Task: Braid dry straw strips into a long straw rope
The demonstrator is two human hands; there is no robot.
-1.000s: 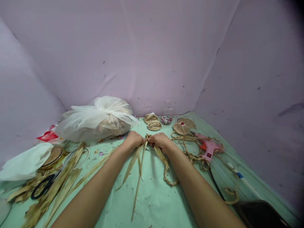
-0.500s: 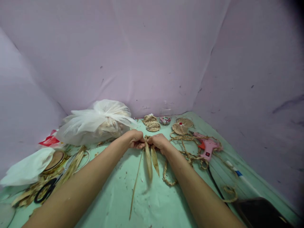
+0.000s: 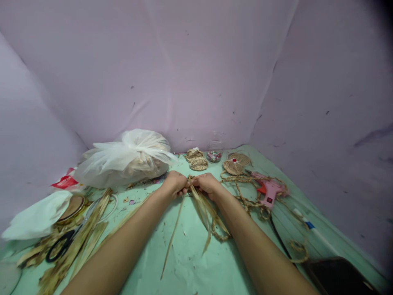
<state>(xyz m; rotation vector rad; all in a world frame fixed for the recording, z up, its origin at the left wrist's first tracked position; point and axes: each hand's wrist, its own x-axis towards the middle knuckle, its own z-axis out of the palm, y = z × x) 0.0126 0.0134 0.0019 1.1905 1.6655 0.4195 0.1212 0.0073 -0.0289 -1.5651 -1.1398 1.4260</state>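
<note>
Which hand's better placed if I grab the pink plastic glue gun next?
Probably the right hand: it's nearer the pink plastic glue gun, which lies to its right; the left hand is farther across. Both appear to pinch tan dried-leaf strips.

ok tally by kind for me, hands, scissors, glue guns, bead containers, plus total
Hands (left hand, right hand), at the dried strips: 2
Black-handled scissors: 1
Pink glue gun: 1
Clear bead container: 1
Total: 5

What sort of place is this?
Probably a small handicraft workspace, though the pictures can't say whether home or shop: a pink glue gun, black-handled scissors and long dried strips show it.
</note>
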